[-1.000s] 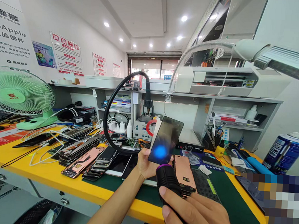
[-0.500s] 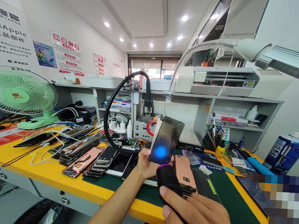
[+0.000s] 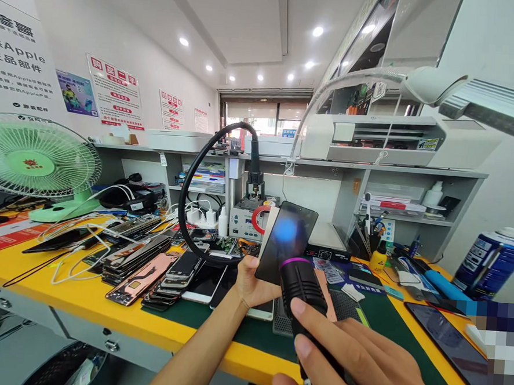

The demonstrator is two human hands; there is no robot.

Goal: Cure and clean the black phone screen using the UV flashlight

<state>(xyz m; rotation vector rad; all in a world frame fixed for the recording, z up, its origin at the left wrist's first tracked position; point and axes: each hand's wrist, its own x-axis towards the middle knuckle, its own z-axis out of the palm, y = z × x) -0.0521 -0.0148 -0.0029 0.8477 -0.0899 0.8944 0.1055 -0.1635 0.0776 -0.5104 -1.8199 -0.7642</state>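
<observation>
My left hand [image 3: 251,282] grips the lower end of a dark phone screen [image 3: 296,224], which is tilted up above the bench. A pale edge shows along its left side. In my right hand [image 3: 360,361] is a black flashlight [image 3: 305,288] with a purple ring at its head, aimed at the screen. Its light makes a blue-white spot near the screen's upper middle. The flashlight's head hides the lower right corner of the screen. Behind my right hand, a copper-coloured phone part [image 3: 327,295] lies partly covered on a dark perforated mat [image 3: 349,311].
Stacked phone screens [image 3: 177,280] and more phone parts [image 3: 135,255] lie to the left. A black hose [image 3: 187,194] arches over the bench. A green fan [image 3: 36,167] stands far left; a blue spray can [image 3: 490,262] and a dark tablet [image 3: 447,349] are right.
My right hand and the flashlight have shifted right and slightly up. The light spot has moved up the screen. My left hand stays nearly still.
</observation>
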